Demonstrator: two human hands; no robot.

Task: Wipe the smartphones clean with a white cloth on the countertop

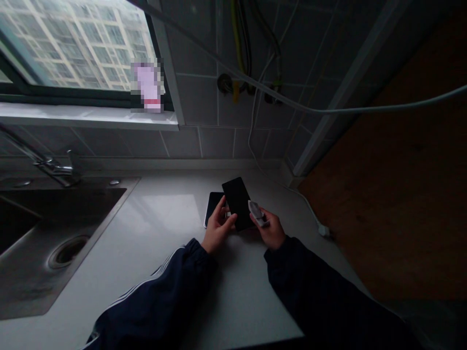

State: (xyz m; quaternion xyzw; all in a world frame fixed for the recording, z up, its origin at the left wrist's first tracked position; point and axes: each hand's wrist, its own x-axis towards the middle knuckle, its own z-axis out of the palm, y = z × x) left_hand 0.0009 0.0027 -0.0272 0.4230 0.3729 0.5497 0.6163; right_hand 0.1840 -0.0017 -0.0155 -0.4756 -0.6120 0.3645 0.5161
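Observation:
My left hand [217,232] grips a dark, flat, phone-like device [239,200] by its left edge, thumb in front. The device is tilted, its black face towards me. Held in my closed right hand [273,232] is a small folded grey-white cloth [256,212], close to the device's right edge; its exact material is hard to make out in the dim light. Partly hidden behind my left hand, a second dark phone [212,206] with a pale rim lies on the white countertop [164,253].
A steel sink [32,287] with a faucet [54,167] is on the left, below a window. A white cable [343,110] hangs across the upper right. Its plug-like end [324,230] rests by the counter's right edge, near a brown wooden panel [408,194].

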